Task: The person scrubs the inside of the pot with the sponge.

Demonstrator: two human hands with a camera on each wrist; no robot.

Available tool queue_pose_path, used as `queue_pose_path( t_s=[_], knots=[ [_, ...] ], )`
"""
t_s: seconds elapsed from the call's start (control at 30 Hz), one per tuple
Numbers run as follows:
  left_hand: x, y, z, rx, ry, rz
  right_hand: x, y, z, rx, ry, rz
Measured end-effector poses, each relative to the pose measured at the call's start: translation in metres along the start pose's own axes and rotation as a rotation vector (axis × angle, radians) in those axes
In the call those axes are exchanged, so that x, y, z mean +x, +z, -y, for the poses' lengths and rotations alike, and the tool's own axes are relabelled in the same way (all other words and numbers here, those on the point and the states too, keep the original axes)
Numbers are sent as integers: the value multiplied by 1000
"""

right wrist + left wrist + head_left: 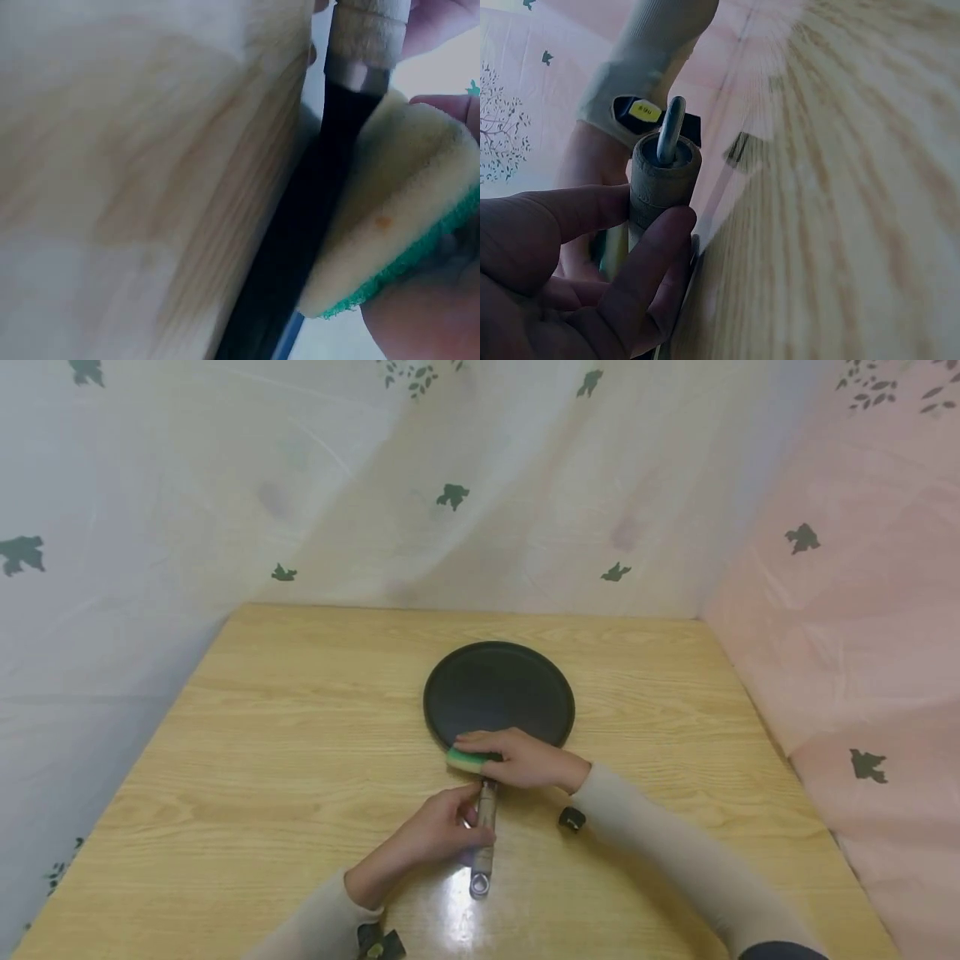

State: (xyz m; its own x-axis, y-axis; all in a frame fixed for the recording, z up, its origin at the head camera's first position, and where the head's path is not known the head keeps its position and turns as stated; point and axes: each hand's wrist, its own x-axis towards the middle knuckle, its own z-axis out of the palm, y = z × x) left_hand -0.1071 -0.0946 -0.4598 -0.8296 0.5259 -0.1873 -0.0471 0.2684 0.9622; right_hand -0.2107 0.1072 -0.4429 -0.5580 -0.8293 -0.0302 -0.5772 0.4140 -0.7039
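Note:
A flat round black pan lies on the table, its wooden handle pointing toward me. My left hand grips that handle between thumb and fingers; in the left wrist view the handle's end with its metal hanging loop faces the camera. My right hand holds a sponge, yellow with a green scouring side, at the pan's near edge where the handle joins. In the right wrist view the sponge has its yellow side against the black pan, green side toward the palm.
The wood-grain table reaches back to a pale curtain printed with green birds. A pinkish curtain hangs on the right. A small black wrist device shows under the right sleeve, and another by the left sleeve.

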Motion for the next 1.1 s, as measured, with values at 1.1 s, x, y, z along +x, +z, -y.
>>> queue_pose_path(
  t_s=[1.1],
  knots=[
    [0,0,3,-17,31,6,132,-26,-12,-224,306,-123]
  ],
)
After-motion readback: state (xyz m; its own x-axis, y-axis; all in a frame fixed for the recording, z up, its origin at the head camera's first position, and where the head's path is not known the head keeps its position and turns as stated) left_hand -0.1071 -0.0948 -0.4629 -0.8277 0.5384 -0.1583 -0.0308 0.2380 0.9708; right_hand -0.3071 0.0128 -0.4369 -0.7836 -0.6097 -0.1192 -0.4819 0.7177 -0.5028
